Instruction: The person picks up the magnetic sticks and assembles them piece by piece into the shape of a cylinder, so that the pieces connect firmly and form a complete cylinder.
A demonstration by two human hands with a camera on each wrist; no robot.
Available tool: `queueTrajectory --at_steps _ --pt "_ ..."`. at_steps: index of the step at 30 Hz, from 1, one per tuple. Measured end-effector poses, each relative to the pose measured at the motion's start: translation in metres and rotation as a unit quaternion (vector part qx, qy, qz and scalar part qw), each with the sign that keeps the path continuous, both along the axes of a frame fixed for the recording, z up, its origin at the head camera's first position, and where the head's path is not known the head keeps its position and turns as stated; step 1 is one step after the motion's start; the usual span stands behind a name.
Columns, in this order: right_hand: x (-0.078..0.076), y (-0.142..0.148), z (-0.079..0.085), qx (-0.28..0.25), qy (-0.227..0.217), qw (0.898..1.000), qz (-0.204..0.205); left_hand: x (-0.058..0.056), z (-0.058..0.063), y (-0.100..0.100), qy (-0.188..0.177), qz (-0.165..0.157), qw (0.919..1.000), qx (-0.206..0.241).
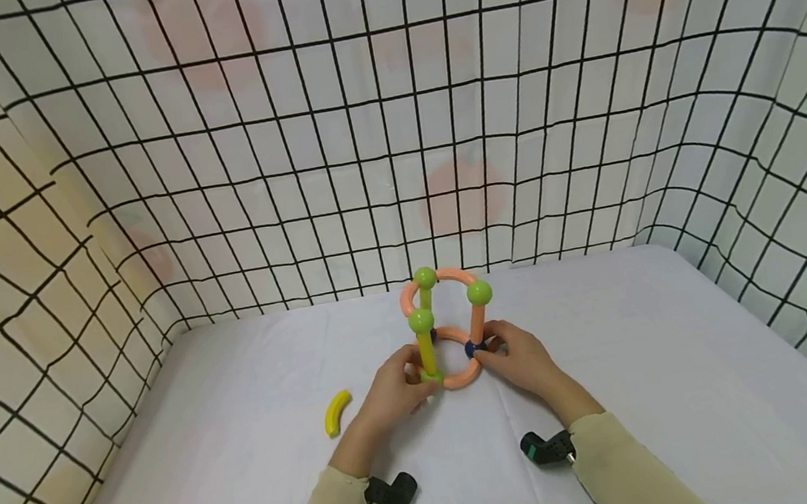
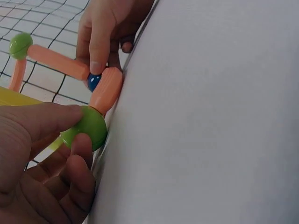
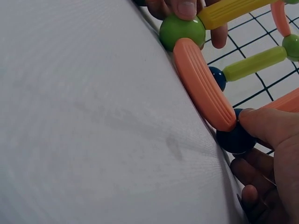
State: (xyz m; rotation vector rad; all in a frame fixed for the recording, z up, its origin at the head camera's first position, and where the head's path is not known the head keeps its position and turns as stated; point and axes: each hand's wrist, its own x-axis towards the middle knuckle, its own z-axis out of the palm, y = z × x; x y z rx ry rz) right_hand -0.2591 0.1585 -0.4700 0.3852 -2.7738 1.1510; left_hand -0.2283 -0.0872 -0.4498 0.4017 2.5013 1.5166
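A frame of toy rods and balls stands on the white table between both hands. Its base ring is made of curved orange rods; upright rods carry green balls, with more curved orange rods at the top. My left hand pinches the green ball at the foot of the yellow rod. On the other side, my right hand grips the dark blue ball under the straight orange rod, thumb on its upper side. A second blue ball sits at the back, below a yellow-green rod.
A curved yellow rod lies on the table left of the left hand. White walls with a black grid net enclose the table at the back and sides. Black wrist cameras sit by both sleeves.
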Motion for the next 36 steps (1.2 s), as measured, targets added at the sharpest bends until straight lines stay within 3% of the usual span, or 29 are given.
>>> queueTrajectory --at_steps 12,25,36 --pt "-0.0010 -0.0007 0.0008 0.000 0.005 1.000 0.013 -0.0049 -0.0039 -0.0057 0.031 0.038 0.9988 -0.005" --pt "-0.0016 0.0006 -0.0020 0.002 0.009 1.000 0.028 -0.0021 -0.0043 -0.0085 0.039 0.068 0.9969 0.007" --pt "-0.0003 0.0002 -0.0013 -0.037 -0.008 0.999 0.038 -0.0044 -0.0077 -0.0094 0.042 0.098 0.9943 0.011"
